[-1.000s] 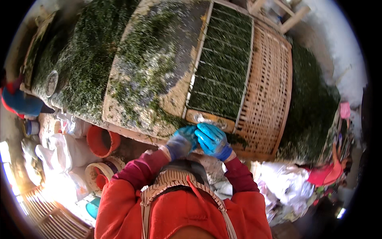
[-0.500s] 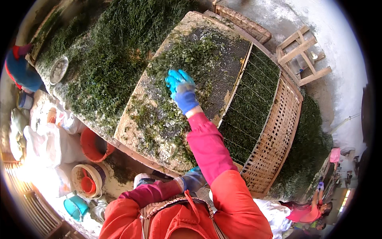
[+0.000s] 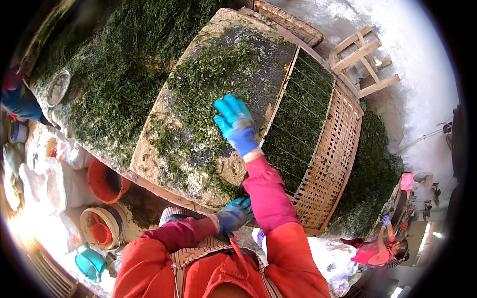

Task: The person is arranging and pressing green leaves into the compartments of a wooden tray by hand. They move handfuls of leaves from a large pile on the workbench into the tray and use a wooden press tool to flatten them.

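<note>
One hand [image 3: 235, 124] flat on seaweed [image 3: 198, 94]

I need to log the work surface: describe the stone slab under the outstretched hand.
The stone slab is broad, pale and rough, with a curved worn rim. Wet green shreds lie scattered across it, thickest at the middle, leaving bare patches near the edge. The right hand, in a blue glove, rests flat on it. A woven bamboo tray adjoins its right side.
</note>
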